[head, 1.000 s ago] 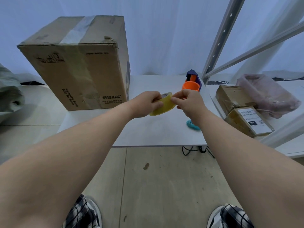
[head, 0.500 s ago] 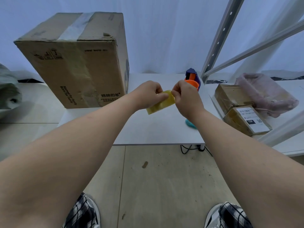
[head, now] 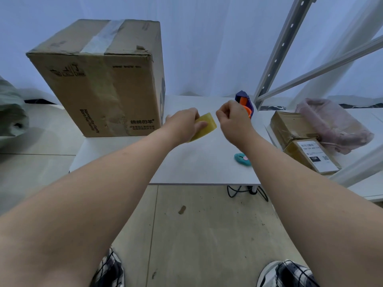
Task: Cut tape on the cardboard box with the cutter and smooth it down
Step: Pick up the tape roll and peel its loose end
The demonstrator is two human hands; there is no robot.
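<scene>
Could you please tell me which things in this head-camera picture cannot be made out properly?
- Teal cutter: partly behind the right forearm; blade unseen.
- Tape roll: partly covered by the left hand.
- Orange-and-purple dispenser: mostly behind the right hand.
- Parcel label: print too small.

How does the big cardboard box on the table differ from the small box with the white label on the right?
The big cardboard box stands tall and upright on the white table; the small labelled box lies low and flat on the surface to the right. The big one bears printed text and a tape strip across its top; the small one carries a white shipping label. Both are brown cardboard and closed.
</scene>
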